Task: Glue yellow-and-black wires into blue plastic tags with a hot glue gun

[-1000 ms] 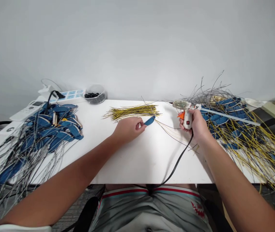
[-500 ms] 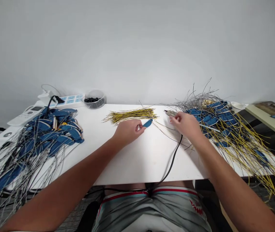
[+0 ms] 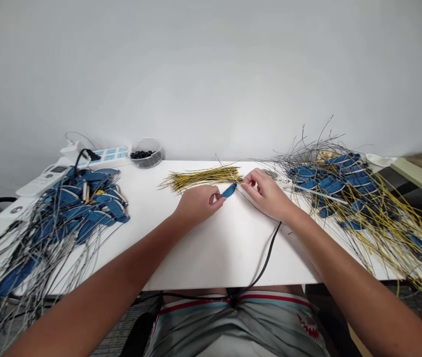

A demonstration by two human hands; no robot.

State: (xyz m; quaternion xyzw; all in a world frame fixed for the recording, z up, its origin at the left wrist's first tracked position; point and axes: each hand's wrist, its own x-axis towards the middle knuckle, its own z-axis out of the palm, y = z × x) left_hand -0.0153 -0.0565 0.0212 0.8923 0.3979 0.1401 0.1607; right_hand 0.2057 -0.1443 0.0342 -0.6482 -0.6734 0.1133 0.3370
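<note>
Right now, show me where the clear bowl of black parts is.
In the head view, the clear bowl of black parts sits at the far edge of the white table, just right of the power strip and behind the left heap of blue wired pieces.

Smooth blue plastic piece (image 3: 229,191) (faintly glossy) on a matt white tabletop (image 3: 211,253).

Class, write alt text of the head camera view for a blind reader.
A left hand grips a flat blue piece, a right hand beside it, over a white table between heaps of blue pieces trailing wires.
</note>
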